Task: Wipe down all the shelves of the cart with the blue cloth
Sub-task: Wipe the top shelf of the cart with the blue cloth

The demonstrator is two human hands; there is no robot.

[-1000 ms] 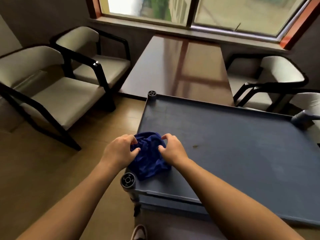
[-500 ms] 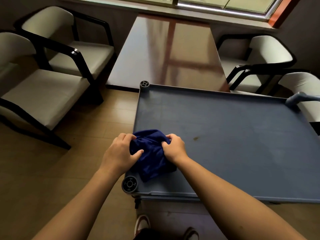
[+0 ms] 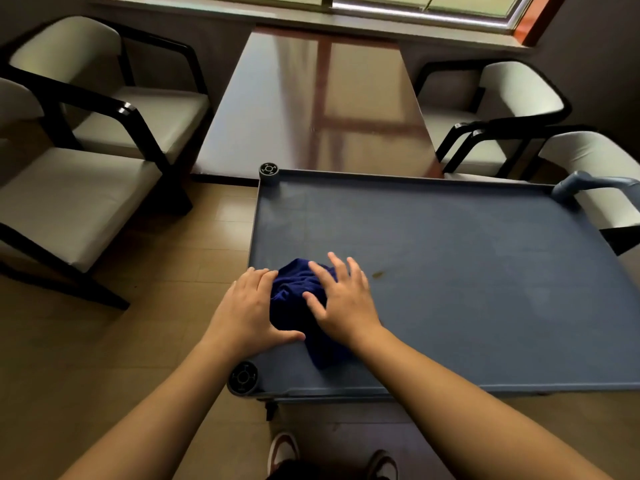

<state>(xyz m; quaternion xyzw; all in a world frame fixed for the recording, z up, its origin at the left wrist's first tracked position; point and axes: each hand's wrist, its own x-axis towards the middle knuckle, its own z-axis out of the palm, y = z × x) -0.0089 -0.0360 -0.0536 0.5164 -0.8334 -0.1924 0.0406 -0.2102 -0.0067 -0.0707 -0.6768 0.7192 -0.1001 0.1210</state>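
The cart's grey-blue top shelf (image 3: 467, 282) fills the right half of the view, with a raised rim and round post caps at its left corners. A crumpled dark blue cloth (image 3: 294, 299) lies on the shelf near its front left corner. My left hand (image 3: 247, 311) rests flat against the cloth's left side, over the shelf's left rim. My right hand (image 3: 343, 299) lies on the cloth's right part with fingers spread. A small brown stain (image 3: 378, 274) marks the shelf just right of my right hand. The lower shelves are hidden.
A glossy brown table (image 3: 322, 98) stands beyond the cart, under a window. Black-framed white chairs flank it: two on the left (image 3: 69, 188) and two on the right (image 3: 512, 109). The cart's handle (image 3: 588, 183) sticks up at the far right corner. My shoes (image 3: 282, 452) show below the cart.
Both hands have gone from pinching the bunched cloth to lying flatter on it, the right fingers now spread. The view has tilted down and drawn closer to the cart.
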